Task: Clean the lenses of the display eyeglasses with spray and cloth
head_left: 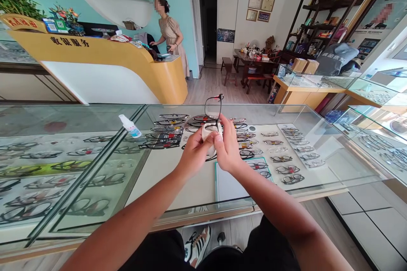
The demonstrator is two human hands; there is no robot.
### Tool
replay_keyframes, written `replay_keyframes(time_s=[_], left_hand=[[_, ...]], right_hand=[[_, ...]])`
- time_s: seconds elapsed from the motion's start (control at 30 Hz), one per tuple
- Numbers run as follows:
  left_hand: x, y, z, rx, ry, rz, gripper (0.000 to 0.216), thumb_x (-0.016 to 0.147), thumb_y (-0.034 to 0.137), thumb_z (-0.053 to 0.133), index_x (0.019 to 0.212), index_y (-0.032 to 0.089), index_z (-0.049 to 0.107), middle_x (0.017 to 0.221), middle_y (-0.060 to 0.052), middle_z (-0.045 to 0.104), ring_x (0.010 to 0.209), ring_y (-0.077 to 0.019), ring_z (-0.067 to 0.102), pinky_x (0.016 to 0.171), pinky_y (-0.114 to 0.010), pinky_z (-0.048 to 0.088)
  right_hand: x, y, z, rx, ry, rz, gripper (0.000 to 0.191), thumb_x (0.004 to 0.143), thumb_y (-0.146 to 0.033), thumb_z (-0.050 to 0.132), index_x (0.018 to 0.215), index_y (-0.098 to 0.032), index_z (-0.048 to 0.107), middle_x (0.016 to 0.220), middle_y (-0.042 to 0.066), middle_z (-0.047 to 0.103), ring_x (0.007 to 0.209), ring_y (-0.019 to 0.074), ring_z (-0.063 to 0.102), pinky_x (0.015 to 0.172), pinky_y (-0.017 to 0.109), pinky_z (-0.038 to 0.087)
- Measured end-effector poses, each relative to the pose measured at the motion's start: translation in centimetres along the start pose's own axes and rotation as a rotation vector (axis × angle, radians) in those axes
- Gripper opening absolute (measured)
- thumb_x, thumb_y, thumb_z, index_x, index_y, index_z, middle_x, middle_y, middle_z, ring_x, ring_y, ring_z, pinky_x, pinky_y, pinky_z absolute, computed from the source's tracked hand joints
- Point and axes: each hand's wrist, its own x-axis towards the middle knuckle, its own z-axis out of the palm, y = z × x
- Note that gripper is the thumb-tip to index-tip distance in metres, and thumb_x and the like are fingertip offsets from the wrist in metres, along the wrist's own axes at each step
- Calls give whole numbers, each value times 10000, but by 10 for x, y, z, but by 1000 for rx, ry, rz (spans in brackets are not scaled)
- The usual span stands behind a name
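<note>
Over the glass counter, my two hands meet around a pair of dark-framed eyeglasses [213, 108] turned on end, one lens up. A white cloth [209, 128] is wrapped about the lower part of the frame. My left hand [196, 149] is closed on the cloth, its thumb pressed to the front. My right hand [228, 146] closes from the other side, fingers behind the frame and thumb against the cloth. The lower lens is mostly hidden by cloth and fingers.
A white spray bottle [129, 126] stands on the glass counter [178, 214] to the left. Rows of eyeglasses [282, 159] and a teal-edged white board [233, 184] show beneath or on the glass. A person [171, 29] stands by the yellow desk [165, 78].
</note>
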Motion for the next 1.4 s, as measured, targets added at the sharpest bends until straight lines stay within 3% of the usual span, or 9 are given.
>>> replay_keyframes(time_s=[0.17,0.3,0.57,0.73,0.87,1.0,1.1,1.2,1.4], left_hand=[[3,-1,-2,16,-13,14,572,880,724,846,1043,191,718,814,7,652,683,-129,502,640,-256,429],[6,-6,-3,58,-3,-20,609,863,769,830,984,185,704,765,17,606,665,-128,476,616,-256,411],[11,-10,-10,111,30,-48,687,885,862,723,811,190,601,695,30,484,635,-119,386,586,-254,344],[15,-19,-18,164,-84,-86,664,931,845,675,799,204,564,702,25,462,650,-138,383,576,-263,334],[15,-17,-19,69,-168,-152,630,884,803,770,861,191,624,756,7,535,702,-155,465,623,-268,403],[14,-4,-17,-6,-280,-209,577,840,681,890,1011,162,705,843,-25,655,765,-171,572,686,-269,469],[15,3,-15,-20,-313,-199,542,795,564,965,1051,153,720,833,-21,676,765,-172,605,695,-262,486],[15,3,-13,-36,-268,-174,561,739,483,1012,1099,152,736,891,-37,728,803,-187,652,706,-261,509],[14,-6,-10,0,-134,-156,637,735,530,1003,1172,155,730,862,-35,761,688,-167,659,612,-250,485]], right_hand=[[12,-4,-8,287,23,1,474,1171,-540,428,1394,-299,769,1445,113,710,1405,279,637,1253,493,474],[20,1,-11,462,-54,118,403,1126,-561,579,1147,-306,890,1295,104,757,1330,284,683,1206,464,502],[23,-2,-14,561,-98,152,352,1063,-555,666,1069,-311,920,1228,84,778,1371,287,667,1245,443,472],[27,3,-13,692,-18,368,220,920,-431,744,861,-293,905,1122,72,788,1279,290,677,1205,432,493],[32,5,-14,853,25,540,147,787,-392,789,711,-280,848,1095,62,799,1309,306,659,1208,412,488],[35,2,-17,899,41,606,158,748,-403,797,678,-263,816,1047,60,806,1282,302,659,1169,388,506],[36,0,-17,904,57,618,155,736,-398,806,681,-253,804,1016,54,790,1205,279,665,1072,350,536],[34,0,-15,880,76,623,171,733,-397,826,681,-241,779,965,37,736,1002,228,647,871,310,548],[26,-4,-8,795,10,581,307,844,-523,780,816,-222,827,984,32,652,709,136,479,547,267,394]])
